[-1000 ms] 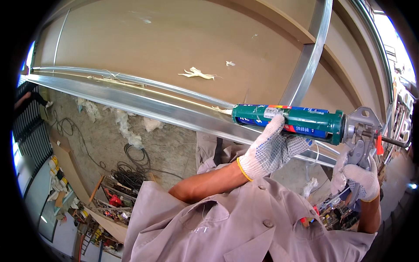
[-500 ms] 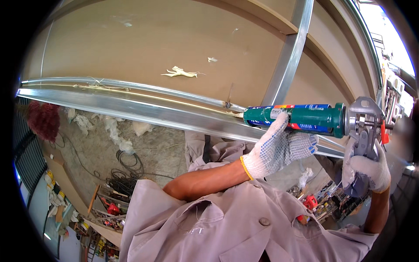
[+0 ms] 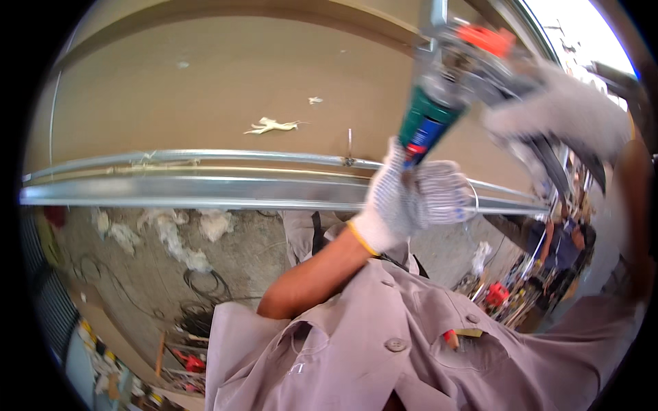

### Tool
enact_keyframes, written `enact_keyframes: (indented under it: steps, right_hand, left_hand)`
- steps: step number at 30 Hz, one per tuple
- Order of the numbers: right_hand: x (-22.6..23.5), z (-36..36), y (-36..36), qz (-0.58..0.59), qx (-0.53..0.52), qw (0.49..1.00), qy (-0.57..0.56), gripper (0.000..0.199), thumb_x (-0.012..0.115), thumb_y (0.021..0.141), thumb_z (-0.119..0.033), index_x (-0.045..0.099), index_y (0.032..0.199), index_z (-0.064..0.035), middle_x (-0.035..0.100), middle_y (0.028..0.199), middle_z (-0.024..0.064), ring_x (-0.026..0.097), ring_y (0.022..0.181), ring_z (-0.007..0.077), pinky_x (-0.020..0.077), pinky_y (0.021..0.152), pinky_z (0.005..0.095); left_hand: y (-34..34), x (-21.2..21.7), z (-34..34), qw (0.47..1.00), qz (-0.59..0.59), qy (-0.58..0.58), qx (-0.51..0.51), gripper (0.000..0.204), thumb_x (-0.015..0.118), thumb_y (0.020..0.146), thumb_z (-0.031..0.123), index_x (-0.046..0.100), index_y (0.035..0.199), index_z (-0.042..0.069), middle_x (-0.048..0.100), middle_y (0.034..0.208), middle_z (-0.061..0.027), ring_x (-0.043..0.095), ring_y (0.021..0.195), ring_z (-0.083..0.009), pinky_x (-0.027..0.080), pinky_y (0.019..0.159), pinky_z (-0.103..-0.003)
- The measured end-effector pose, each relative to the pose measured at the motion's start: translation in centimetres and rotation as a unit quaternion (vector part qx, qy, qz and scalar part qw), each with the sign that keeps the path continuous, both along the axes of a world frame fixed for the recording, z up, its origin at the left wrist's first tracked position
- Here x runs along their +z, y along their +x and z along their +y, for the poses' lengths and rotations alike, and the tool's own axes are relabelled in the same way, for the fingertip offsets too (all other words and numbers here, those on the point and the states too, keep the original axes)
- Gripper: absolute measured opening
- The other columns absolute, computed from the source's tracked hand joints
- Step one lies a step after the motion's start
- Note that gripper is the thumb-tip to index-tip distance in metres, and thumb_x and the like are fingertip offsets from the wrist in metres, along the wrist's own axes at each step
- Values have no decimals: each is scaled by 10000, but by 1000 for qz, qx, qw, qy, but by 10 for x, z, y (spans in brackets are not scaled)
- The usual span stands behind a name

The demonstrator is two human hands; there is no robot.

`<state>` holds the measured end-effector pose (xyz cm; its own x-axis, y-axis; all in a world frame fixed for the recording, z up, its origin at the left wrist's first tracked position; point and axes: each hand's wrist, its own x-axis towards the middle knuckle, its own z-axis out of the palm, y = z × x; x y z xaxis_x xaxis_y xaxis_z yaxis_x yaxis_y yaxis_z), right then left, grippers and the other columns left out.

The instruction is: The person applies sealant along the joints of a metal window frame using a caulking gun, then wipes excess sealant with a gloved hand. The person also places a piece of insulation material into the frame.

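A caulking gun (image 3: 432, 116) with a green barrel and blue and red print stands tilted over the metal rail, its rear end up. My left hand (image 3: 411, 195), in a white dotted knit glove, is wrapped round its lower front end, and the nozzle is hidden there. At the grip and trigger levers, my gloved right hand (image 3: 565, 113) is closed and smeared by motion. Below the left hand runs the shiny metal rail (image 3: 205, 192). A pale yellowish bead (image 3: 281, 173) lies along its far side, beside a thin metal tube (image 3: 253, 157).
Behind the rail spreads a brown panel (image 3: 205, 82) with a pale dried blob (image 3: 274, 126). An upright metal strip (image 3: 439, 17) crosses it. Coiled black cable (image 3: 205, 284) and crumpled plastic (image 3: 171, 240) lie on the floor. Another person (image 3: 565, 243) is at the right.
The caulking gun has swung from lying level along the rail to a steep tilt, rear end up. My right hand rose with it; my left hand shifted left and round its front end.
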<state>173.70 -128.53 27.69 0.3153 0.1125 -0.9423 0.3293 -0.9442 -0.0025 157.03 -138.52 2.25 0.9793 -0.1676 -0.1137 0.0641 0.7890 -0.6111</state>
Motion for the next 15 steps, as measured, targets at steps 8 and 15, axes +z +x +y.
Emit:
enact_keyframes:
  steps: [8, 15]
  right_hand:
    - [-52, 13, -46, 50, 135, 986, 90, 434, 741, 896, -353, 729, 986, 71, 662, 703, 103, 640, 581, 179, 530, 543, 342]
    - [-12, -10, -41, -10, 154, 983, 100, 579, 755, 885, -472, 759, 1034, 87, 686, 760, 92, 625, 629, 179, 509, 628, 342]
  left_hand:
    - [-67, -20, 88, 506, 241, 828, -22, 590, 897, 836, 382, 650, 1198, -12, 746, 991, -140, 738, 908, -214, 588, 849, -359]
    - [-32, -19, 93, 473, 70, 873, -92, 503, 826, 888, 374, 613, 1207, 49, 760, 947, -139, 763, 926, -304, 576, 839, -431]
